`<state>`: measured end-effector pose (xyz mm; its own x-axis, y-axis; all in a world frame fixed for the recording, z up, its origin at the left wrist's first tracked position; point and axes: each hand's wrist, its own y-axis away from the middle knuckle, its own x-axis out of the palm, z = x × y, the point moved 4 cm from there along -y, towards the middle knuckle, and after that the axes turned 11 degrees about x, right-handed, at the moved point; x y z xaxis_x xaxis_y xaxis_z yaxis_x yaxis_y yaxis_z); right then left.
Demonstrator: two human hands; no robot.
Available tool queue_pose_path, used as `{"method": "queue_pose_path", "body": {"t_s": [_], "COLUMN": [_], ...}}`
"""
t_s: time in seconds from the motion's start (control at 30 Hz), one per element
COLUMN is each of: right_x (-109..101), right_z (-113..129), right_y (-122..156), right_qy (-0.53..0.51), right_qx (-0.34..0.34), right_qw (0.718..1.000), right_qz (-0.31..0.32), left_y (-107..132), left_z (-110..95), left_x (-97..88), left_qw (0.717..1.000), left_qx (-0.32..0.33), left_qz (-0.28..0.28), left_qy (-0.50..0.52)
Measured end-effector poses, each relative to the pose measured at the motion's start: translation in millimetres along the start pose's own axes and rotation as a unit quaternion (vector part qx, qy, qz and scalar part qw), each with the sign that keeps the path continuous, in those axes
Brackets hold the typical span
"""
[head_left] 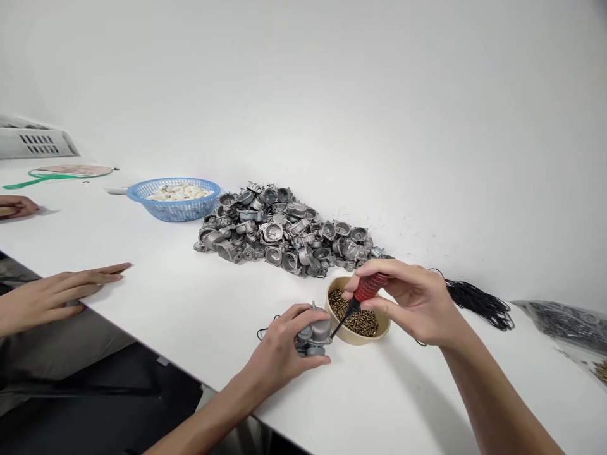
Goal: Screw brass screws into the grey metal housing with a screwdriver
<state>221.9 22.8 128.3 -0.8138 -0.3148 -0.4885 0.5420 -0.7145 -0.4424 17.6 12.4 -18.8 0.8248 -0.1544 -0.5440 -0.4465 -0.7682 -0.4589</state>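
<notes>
My left hand (279, 351) grips a small grey metal casting (315, 333) resting on the white table (190, 303). My right hand (410, 300) holds a red-handled screwdriver (365, 291); its dark shaft slants down and its tip meets the casting. Just behind the casting stands a tan bowl (379, 335) filled with small brass screws. A heap of similar grey castings (279, 230) lies farther back on the table.
A blue basket (173, 199) of white pieces sits at the back left. A bundle of black rubber rings (478, 303) and a clear bag (564, 322) of dark parts lie at the right. Another person's hand (61, 294) rests flat at the left edge; a second hand (16, 205) is farther back.
</notes>
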Motion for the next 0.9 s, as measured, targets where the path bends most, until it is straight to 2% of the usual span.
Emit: {"method": "queue_pose_path", "body": {"t_s": [0.17, 0.33, 0.53, 0.73, 0.9], "right_x": [1.2, 2.7, -18.1, -26.7, -25.1], "right_z": [1.2, 3.0, -4.0, -11.6, -10.1], "right_y": [-2.2, -3.0, 15.0, 48.3, 56.7], "right_qy": [0.024, 0.040, 0.123, 0.059, 0.034], "right_qx": [-0.011, 0.019, 0.065, 0.030, 0.016], "right_qw": [0.999, 0.997, 0.987, 0.987, 0.985], "right_qz": [-0.034, -0.061, -0.076, -0.148, -0.169], "left_y": [1.3, 1.8, -0.1, -0.7, -0.5], "left_z": [-1.1, -2.4, -2.3, -5.7, -9.7], "left_x": [1.2, 1.3, -2.4, -0.6, 2.1], "left_qw": [1.000, 1.000, 0.999, 0.998, 0.997], "left_qx": [0.010, 0.007, 0.013, 0.035, 0.057], "left_qz": [-0.016, -0.019, 0.007, 0.028, 0.030], "left_qy": [-0.002, -0.002, 0.034, 0.042, 0.053]}}
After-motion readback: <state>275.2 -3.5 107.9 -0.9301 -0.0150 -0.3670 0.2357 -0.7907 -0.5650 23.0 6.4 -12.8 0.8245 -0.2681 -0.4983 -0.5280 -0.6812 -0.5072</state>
